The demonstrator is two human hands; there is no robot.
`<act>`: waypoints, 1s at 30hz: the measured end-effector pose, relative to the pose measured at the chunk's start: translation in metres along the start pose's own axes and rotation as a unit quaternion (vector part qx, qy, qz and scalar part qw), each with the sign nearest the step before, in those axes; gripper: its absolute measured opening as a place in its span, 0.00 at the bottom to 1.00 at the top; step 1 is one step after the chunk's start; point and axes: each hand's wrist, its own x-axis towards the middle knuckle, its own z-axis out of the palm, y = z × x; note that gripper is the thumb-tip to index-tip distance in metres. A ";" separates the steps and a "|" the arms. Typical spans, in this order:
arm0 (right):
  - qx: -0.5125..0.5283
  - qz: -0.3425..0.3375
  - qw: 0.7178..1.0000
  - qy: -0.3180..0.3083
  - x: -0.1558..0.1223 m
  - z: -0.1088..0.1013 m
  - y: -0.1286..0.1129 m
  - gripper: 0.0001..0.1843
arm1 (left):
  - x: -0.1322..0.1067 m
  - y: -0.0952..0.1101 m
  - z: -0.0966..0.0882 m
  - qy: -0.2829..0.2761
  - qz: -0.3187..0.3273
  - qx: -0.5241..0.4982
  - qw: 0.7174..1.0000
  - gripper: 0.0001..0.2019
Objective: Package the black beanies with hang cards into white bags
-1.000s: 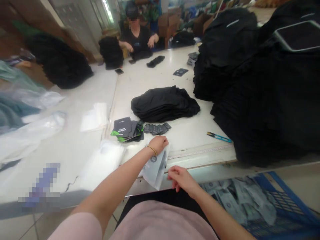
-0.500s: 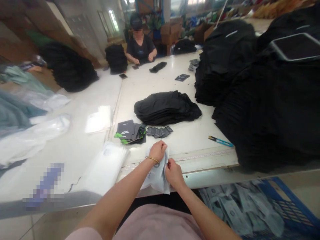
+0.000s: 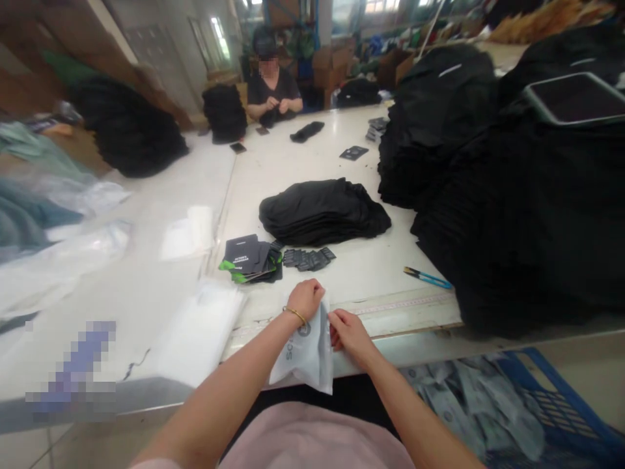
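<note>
My left hand [image 3: 305, 298], with a thin gold bracelet at the wrist, is closed on the top edge of a small frosted plastic bag [image 3: 306, 353] that hangs over the table's front edge. My right hand [image 3: 346, 331] pinches the same bag at its right side. Just beyond my hands lie a fan of black hang tags with green tips [image 3: 250, 260] and a row of small dark tags [image 3: 309, 258]. A flat pile of folded black garments [image 3: 322, 210] sits further back.
A tall heap of black garments [image 3: 517, 189] fills the right, with a tablet [image 3: 573, 98] on top. Blue scissors [image 3: 428, 277] lie by it. White plastic bags [image 3: 195, 329] lie left. A blue crate [image 3: 561, 404] holds packed bags. A co-worker [image 3: 271, 88] sits at the far end.
My right hand rose from below the table edge to the bag and took hold of its right side. The bag now hangs flatter between both hands.
</note>
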 end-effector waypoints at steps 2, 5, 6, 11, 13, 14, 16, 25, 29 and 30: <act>-0.014 0.014 1.000 -0.016 -0.007 0.006 0.007 0.14 | 0.005 -0.002 -0.006 0.003 -0.013 0.013 1.000 0.08; -0.028 0.045 0.995 -0.087 -0.029 0.008 0.023 0.13 | 0.013 -0.012 -0.018 0.003 -0.033 0.027 0.999 0.08; -0.033 0.054 0.993 -0.104 -0.037 0.007 0.027 0.12 | 0.015 -0.013 -0.022 0.001 -0.038 0.030 0.999 0.08; 0.026 -0.047 0.997 0.053 -0.056 -0.008 0.020 0.16 | 0.003 0.037 -0.016 -0.026 0.007 0.000 1.000 0.09; 0.101 -0.087 0.988 0.084 -0.060 -0.023 0.014 0.20 | -0.010 0.071 -0.011 -0.020 0.090 -0.035 0.995 0.09; 0.136 -0.087 0.984 0.078 -0.065 -0.034 0.014 0.19 | -0.017 0.084 -0.010 -0.004 0.135 -0.048 0.990 0.09; 0.191 -0.052 0.977 0.082 -0.084 -0.066 0.025 0.18 | -0.025 0.093 -0.011 0.034 0.197 -0.051 0.978 0.11; 0.292 0.125 0.868 0.380 -0.186 -0.235 0.173 0.20 | -0.026 -0.002 -0.012 0.030 0.163 0.032 0.986 0.12; 0.305 0.082 0.864 0.392 -0.166 -0.235 0.190 0.23 | -0.024 -0.014 -0.016 0.036 0.190 0.064 0.979 0.13; 0.309 0.082 0.869 0.377 -0.159 -0.229 0.185 0.22 | -0.019 -0.016 -0.020 0.045 0.191 0.074 0.978 0.13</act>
